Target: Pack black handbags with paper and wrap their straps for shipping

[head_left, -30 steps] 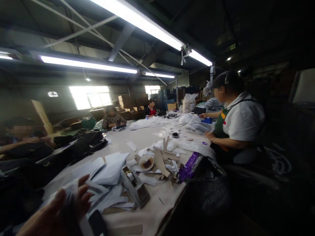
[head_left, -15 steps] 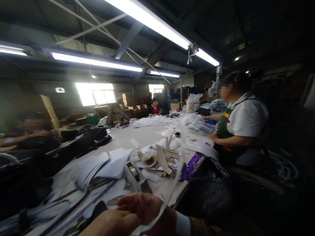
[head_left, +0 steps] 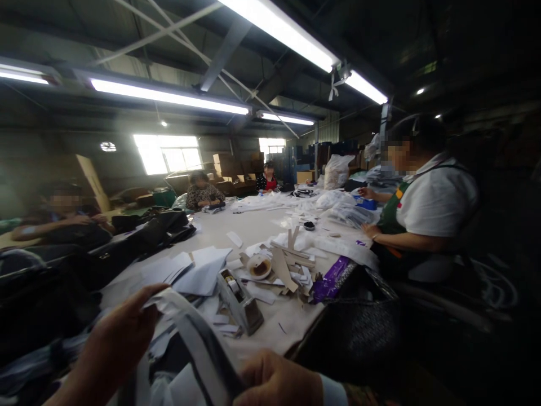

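My left hand point(head_left: 116, 332) is raised at the lower left, its thumb and fingers closed on one end of a white-and-dark strip point(head_left: 196, 332). The strip bends in an arc down to my right hand point(head_left: 281, 380), which is closed around its lower part at the bottom of the view. Below the arc lie white and dark pieces that I cannot make out well. Just beyond my hands, a grey tape dispenser point(head_left: 240, 304) stands on the table.
Paper sheets point(head_left: 205, 270), cardboard strips point(head_left: 285, 268) and a tape roll point(head_left: 258, 267) lie on the table point(head_left: 270, 217). Dark bags point(head_left: 139, 239) are piled left. A black bag point(head_left: 359, 327) with purple film point(head_left: 333, 279) is at right. Several co-workers sit around, the nearest person point(head_left: 435, 208) at right.
My hands were close together low in the middle, with a thin pale strip running up from them. They are now apart, left hand moved left and up, the white-and-dark strip between them.
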A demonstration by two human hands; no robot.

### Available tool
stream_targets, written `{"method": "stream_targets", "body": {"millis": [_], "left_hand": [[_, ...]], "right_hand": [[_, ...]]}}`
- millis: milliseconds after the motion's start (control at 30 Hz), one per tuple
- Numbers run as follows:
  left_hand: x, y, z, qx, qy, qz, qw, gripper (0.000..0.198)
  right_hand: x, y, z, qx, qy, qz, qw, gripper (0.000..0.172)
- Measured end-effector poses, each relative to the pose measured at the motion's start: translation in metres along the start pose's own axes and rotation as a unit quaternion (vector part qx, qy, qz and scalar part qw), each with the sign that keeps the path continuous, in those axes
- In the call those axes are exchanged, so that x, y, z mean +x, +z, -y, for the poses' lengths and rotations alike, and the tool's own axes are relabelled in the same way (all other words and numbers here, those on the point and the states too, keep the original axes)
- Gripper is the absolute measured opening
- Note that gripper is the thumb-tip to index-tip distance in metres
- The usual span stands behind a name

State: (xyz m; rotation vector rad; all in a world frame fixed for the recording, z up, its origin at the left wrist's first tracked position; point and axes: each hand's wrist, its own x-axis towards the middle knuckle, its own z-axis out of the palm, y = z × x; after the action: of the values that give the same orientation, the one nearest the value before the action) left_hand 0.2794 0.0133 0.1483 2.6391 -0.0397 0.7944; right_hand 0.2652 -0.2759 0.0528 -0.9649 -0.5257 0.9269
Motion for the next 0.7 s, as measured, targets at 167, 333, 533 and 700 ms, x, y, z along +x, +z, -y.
{"method": "stream_targets", "body": {"millis": [167,333,533,700], "left_hand": [[-0.005,-0.018,-0.014,-0.24,-0.045,0.075,0.967,0.07],[-0.018,-0.018,0.009,-0.415,-0.064,0.244,0.874,0.093],[-0.041,-0.026,0.013,-0.322,-0.015,0.463,0.826,0.077],[-0.069,-0.041,-0.024,-0.273,0.073,0.523,0.804,0.077]], "right_hand": [[-0.021,0.014,0.021,0.029,-0.074,-0.155,0.985,0.038],[-0.039,0.002,0.05,-0.007,-0.156,-0.238,0.959,0.028],[-0.05,-0.001,0.046,-0.044,-0.174,-0.297,0.938,0.021],[-0.051,-0.005,0.057,-0.031,-0.201,-0.344,0.917,0.013]]}}
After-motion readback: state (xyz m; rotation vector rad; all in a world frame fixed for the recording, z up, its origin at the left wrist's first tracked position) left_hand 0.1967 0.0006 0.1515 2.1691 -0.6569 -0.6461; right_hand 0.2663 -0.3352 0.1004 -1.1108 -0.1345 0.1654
